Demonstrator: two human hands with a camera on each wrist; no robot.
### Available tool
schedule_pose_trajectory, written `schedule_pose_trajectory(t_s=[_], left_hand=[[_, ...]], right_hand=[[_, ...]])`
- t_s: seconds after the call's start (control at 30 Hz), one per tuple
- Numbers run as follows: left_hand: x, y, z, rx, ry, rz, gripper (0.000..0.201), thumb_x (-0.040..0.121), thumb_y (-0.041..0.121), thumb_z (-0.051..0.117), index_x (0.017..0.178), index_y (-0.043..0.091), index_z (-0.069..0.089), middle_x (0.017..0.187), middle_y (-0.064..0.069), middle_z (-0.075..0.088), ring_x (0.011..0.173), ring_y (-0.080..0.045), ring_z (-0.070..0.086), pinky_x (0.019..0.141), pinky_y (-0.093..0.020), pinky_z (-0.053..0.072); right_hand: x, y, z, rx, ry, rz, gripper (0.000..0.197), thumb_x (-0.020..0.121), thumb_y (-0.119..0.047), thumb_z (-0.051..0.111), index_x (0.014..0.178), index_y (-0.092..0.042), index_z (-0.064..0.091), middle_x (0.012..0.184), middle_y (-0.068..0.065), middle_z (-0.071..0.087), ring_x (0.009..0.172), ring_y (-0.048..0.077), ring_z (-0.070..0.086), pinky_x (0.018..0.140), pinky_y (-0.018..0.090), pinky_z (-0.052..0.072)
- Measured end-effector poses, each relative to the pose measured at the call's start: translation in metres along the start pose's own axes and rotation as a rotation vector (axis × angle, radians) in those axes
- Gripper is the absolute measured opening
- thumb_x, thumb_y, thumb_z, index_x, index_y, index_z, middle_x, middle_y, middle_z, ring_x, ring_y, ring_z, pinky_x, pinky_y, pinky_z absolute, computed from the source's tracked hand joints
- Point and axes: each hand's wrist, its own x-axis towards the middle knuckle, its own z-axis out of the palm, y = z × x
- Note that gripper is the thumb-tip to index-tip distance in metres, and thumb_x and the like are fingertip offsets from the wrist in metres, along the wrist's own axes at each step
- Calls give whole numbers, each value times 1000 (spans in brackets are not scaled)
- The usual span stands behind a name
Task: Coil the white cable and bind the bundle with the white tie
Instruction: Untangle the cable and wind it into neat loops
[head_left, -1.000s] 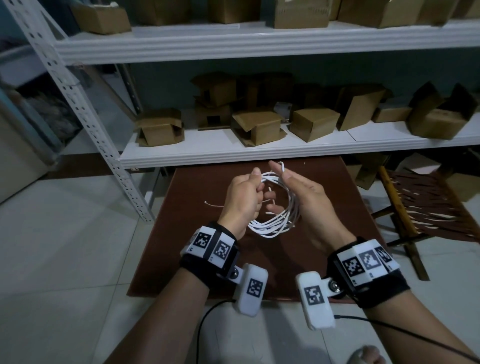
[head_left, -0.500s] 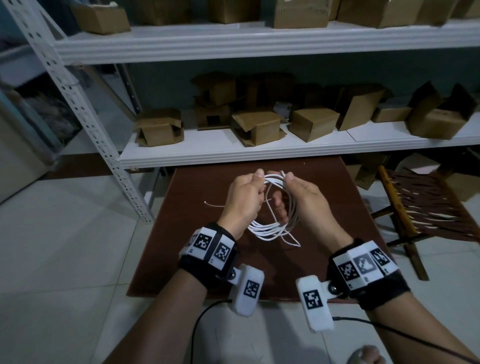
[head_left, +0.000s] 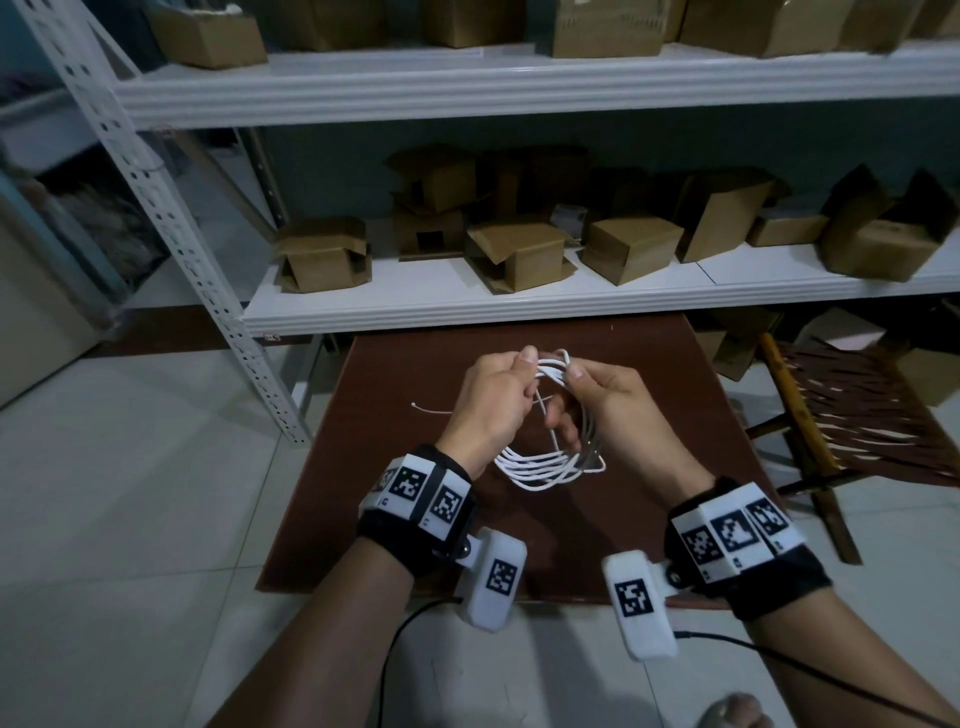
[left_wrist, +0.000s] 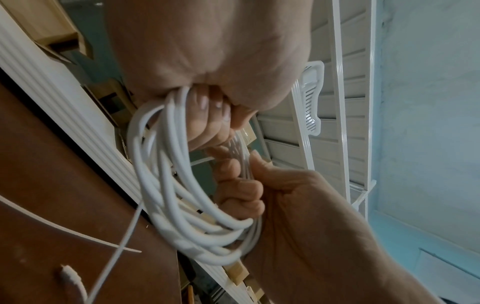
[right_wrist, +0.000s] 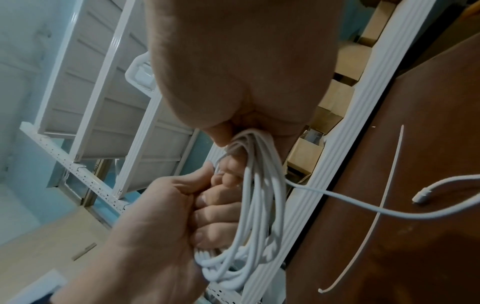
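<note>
We are holding the white cable coiled above the counter, left hand and right hand both pinching its top, fingers curled. The white tie is lying below on the counter; freeing a hand to fetch it may let loops spring apart.

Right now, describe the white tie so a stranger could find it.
Start at the brown table below the shelves. The tie lies loose on it, in neither hand. Unlike the round cable coiled in the left hand and right hand, it is one thin, flat, gently curved strip.
</note>
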Motion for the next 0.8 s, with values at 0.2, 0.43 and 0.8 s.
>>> schedule_pose_trajectory(t_s=[0.2,0.43,0.8], left_hand=[[-3,0,3,85,1,-2,53,104,50,44,61,20,50,42,10,42,38,-7,33,49,-32,24],[-8,8,6,85,-21,-25,21,84,42,57,76,24,49,54,12,46,51,-14,38,52,-36,27],[-10,9,11,397,14,72,11,90,13,59,83,21,60,82,0,69,74,-18,65,61,-34,45]], right_hand=[[0,4,3,-120,6,74,41,115,-23,37,86,-7,62,60,9,60,44,17,46,46,28,36],[-6,-4,2,-188,0,83,44,109,-22,36,73,-8,56,60,9,56,42,11,42,44,25,33],[-6,-1,5,-117,43,4,59,114,-30,41,56,-20,47,50,2,44,42,8,35,46,20,29]])
